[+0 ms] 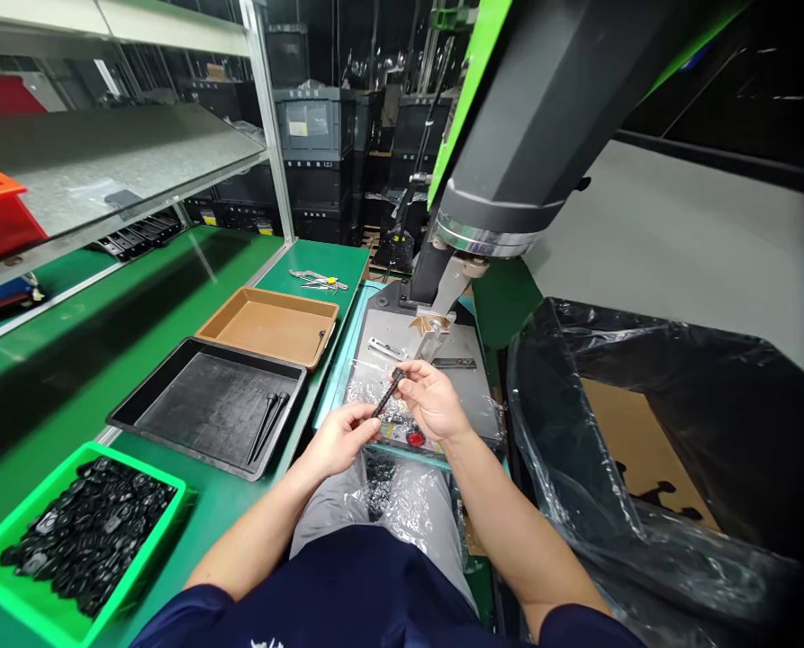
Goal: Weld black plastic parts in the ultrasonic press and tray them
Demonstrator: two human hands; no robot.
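Observation:
Between my two hands I hold a thin black rod-like part with a wider head, tilted up to the right. My left hand pinches its lower end. At its head are the closed fingers of my right hand. Just beyond the hands is the machine's metal base plate, with a clear fixture under the machine head. A red button sits at the plate's near edge. Two similar black parts lie in the black tray to the left.
A brown tray holds one small dark piece, with pliers behind it. Small black parts fill the green bin at the near left. To the right, a box lined with black plastic contains several black parts. A metal shelf post rises at the left.

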